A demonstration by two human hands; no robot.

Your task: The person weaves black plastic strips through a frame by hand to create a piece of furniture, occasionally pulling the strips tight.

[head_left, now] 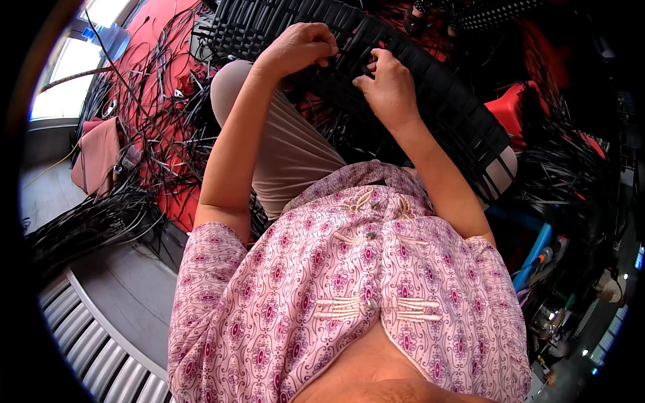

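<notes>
both hands' fingers (327, 52) pinch black strips on the woven black mat (430, 101).

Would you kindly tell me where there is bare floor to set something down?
Bare grey floor lies between the ribbed metal panel and the loose black strips. The red mat is crowded with strips; both hands work the black woven panel.
</notes>
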